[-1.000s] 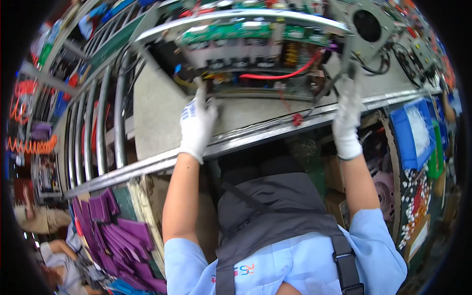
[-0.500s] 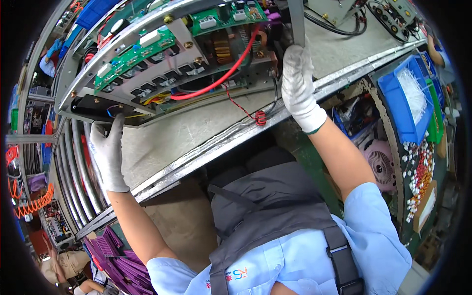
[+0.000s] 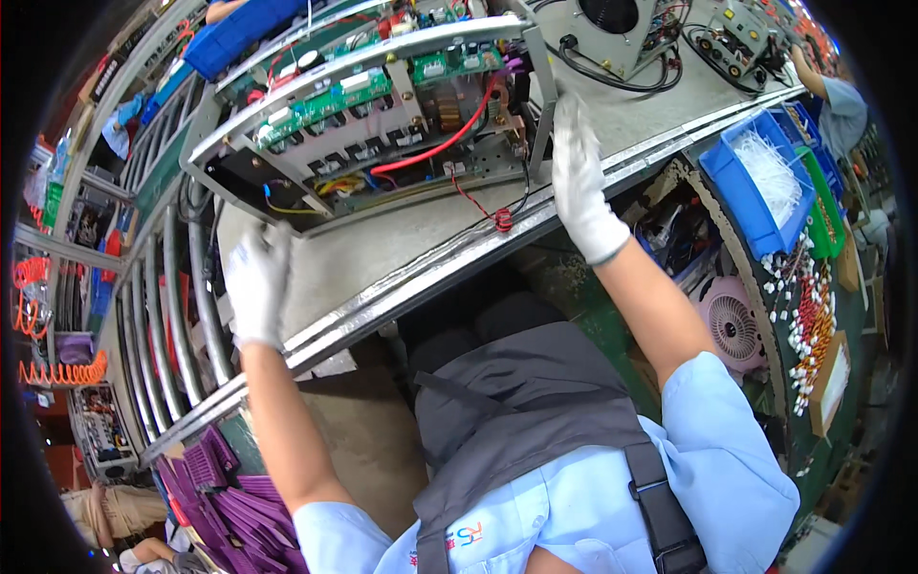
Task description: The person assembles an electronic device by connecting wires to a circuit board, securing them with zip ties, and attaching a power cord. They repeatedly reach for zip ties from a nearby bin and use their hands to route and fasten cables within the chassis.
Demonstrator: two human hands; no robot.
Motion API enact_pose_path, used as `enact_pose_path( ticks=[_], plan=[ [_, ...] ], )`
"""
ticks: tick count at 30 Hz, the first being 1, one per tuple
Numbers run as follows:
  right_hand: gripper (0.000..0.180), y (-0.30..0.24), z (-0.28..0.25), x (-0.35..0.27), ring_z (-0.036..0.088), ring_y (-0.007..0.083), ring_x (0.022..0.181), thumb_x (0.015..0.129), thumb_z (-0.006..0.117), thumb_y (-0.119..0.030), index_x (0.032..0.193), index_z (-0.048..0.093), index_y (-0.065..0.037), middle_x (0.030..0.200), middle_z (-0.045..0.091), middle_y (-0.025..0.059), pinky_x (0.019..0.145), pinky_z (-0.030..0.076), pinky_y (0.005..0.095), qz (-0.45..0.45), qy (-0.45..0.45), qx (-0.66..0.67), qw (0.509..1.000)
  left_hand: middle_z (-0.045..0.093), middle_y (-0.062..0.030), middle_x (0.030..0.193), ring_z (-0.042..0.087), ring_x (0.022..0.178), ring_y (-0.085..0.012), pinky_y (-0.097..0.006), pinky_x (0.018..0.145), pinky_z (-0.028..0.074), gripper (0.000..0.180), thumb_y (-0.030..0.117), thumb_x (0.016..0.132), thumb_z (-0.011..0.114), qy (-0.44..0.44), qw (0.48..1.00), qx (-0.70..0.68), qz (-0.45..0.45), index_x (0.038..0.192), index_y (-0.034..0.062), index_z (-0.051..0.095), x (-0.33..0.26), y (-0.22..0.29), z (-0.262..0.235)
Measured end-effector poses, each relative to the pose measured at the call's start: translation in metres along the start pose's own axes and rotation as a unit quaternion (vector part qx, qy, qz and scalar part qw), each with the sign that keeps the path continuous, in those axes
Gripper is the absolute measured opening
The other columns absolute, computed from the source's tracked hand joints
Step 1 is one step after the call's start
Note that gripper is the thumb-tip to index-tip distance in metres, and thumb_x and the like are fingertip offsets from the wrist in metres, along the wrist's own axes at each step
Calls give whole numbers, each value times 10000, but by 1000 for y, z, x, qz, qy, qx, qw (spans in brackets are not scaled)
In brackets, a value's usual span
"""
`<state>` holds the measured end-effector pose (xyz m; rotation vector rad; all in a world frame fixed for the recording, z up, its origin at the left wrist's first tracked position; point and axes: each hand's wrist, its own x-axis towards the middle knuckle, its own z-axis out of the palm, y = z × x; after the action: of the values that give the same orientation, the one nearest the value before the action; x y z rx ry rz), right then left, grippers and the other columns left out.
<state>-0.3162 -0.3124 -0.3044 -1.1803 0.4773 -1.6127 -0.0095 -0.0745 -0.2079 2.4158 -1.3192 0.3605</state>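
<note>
An open metal chassis (image 3: 387, 59) with green circuit boards (image 3: 344, 88) stands on the workbench (image 3: 382, 228) in front of me. My right hand (image 3: 579, 187), in a white glove, is upright with its fingers stretched out along the chassis's right end post. My left hand (image 3: 258, 282), gloved too and blurred, is just below the chassis's lower left corner, its fingers apart and nothing seen in them. A thick red cable (image 3: 440, 148) arcs across the chassis front. Thin wires wound on a small red ring (image 3: 502, 220) hang onto the bench near its front edge.
Metal rollers (image 3: 158, 320) lie left of the bench. At the back right stand a grey device (image 3: 612, 48) with black cables and a small control unit (image 3: 732, 43). A blue bin (image 3: 765, 182) of white ties and a pink fan (image 3: 732, 320) are to the right; purple parts (image 3: 225, 497) lie lower left.
My left hand has come off the chassis's lower left corner. My right hand stays by the right post. The view has shifted, and the chassis looks smaller and farther away.
</note>
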Motion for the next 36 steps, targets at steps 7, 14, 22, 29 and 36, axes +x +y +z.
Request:
enact_pose_path(
  ticks=[7, 14, 22, 29, 36],
  plan=[
    [423, -136, 48, -165, 482, 361, 1232, 970, 528, -241, 1318, 474, -6, 1333, 486, 215, 1010, 415, 419, 116, -322, -135, 930, 332, 62, 538, 245, 411, 7, -174, 383, 185, 378, 264, 1043, 400, -127, 661, -739, -30, 1149, -70, 543, -117, 163, -26],
    [315, -220, -32, -182, 649, 313, 873, 958, 542, -245, 1171, 572, -15, 936, 663, 173, 762, 511, 379, 380, -242, -192, 872, 467, 4, 641, 288, 442, -18, -168, 410, 215, 421, 318, 1002, 501, -358, 532, -767, 25, 1179, -63, 515, -155, 278, -18],
    [242, -338, -257, -167, 651, 280, 800, 902, 624, -266, 996, 666, -47, 888, 671, 139, 736, 523, 374, 37, 76, -550, 831, 485, 32, 569, 316, 445, 8, -164, 406, 200, 303, 262, 1009, 493, -438, 650, -621, 33, 1086, -2, 621, -174, 314, -3],
    [252, -425, -369, -103, 670, 280, 763, 890, 607, -295, 937, 677, -58, 829, 682, 148, 685, 508, 366, 34, 224, -696, 682, 509, 41, 603, 346, 474, -4, -181, 429, 239, 306, 264, 999, 509, -504, 680, -526, 78, 1079, -2, 637, -182, 371, 3],
    [425, -345, -355, 6, 666, 333, 926, 820, 604, -468, 872, 705, -59, 921, 703, 159, 841, 503, 439, 295, 89, -754, 581, 602, -16, 660, 514, 593, -45, -198, 558, 397, 284, 175, 978, 480, -556, 662, -460, 204, 1104, -32, 629, -203, 412, -17]
  ],
)
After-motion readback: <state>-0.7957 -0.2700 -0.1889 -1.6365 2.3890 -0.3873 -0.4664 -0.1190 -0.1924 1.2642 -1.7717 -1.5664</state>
